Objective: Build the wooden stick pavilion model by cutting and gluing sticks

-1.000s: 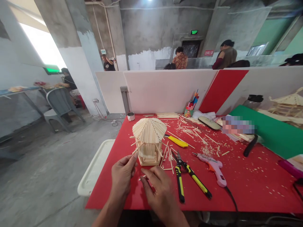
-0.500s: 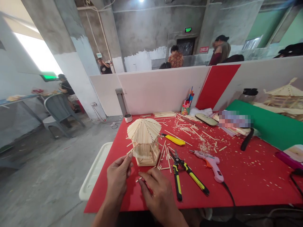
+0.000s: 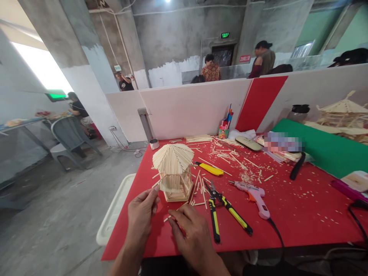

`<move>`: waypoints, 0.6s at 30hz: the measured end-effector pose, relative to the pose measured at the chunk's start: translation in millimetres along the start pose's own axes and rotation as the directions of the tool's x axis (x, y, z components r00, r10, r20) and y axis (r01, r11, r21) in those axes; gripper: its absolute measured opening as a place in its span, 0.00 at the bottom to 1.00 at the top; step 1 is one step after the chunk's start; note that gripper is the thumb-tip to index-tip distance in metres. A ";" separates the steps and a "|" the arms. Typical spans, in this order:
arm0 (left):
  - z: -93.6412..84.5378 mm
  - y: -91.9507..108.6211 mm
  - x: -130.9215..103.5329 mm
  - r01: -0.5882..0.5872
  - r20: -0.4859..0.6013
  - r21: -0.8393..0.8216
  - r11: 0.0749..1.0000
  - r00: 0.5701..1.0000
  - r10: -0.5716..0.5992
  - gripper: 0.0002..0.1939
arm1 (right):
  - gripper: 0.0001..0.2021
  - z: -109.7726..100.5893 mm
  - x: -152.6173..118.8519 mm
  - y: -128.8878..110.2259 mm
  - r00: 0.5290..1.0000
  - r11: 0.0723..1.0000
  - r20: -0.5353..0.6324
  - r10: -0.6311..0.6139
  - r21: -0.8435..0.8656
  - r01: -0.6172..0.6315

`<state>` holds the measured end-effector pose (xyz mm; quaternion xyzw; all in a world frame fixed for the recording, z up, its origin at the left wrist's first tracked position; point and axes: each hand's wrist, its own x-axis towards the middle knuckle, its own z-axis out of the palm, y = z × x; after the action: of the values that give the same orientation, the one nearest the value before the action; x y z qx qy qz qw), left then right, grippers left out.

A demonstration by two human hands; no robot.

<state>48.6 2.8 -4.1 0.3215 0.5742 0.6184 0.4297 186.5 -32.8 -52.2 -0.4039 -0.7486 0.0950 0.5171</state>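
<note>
A small pavilion model [image 3: 174, 159] built of thin wooden sticks stands on the red tabletop, its cone-like roof over slatted walls. My left hand [image 3: 143, 211] is at its lower left, thumb and forefinger closed on the end of a thin stick that slants out from under the roof. Whether that stick is fixed to the model I cannot tell. In front of the model, my right hand [image 3: 191, 232] pinches a thin wooden stick [image 3: 166, 219], mostly hidden by the fingers. Cutting pliers [image 3: 218, 197] with yellow-black handles lie spread just right of it.
A pink glue gun [image 3: 255, 195] and a yellow utility knife [image 3: 211, 169] lie to the right among stick offcuts. Behind are a tin [image 3: 154, 143], a pen cup [image 3: 223, 132] and a glasses case [image 3: 248, 143]. A green board [image 3: 322, 147] is far right. People are beyond the partition [image 3: 195, 107].
The whole view has shifted slightly. Both hands keep their pinches in nearly the same places beside the pavilion model.
</note>
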 end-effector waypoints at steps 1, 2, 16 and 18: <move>0.0 -0.1 0.2 -0.003 -0.001 0.001 1.000 1.000 0.003 0.17 | 0.10 0.1 -0.2 0.2 1.000 1.000 -0.001 -0.001 -0.004 0.001; 0.0 -0.3 0.4 -0.005 -0.002 0.001 1.000 1.000 0.005 0.17 | 0.10 0.1 -0.3 0.4 1.000 1.000 0.001 -0.002 -0.008 0.002; -2.1 -2.3 1.4 0.013 0.007 -0.030 0.999 1.000 -0.012 0.16 | 0.10 -0.6 0.5 1.2 1.000 1.000 0.026 0.004 -0.011 -0.003; -2.1 -2.4 1.6 0.016 0.004 -0.030 0.999 1.000 -0.016 0.16 | 0.10 -0.8 0.6 1.7 1.000 1.000 0.025 0.004 -0.011 -0.004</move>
<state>46.4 3.3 -6.9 0.3115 0.5665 0.6228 0.4407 188.0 -31.5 -52.4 -0.4069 -0.7549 0.0970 0.5052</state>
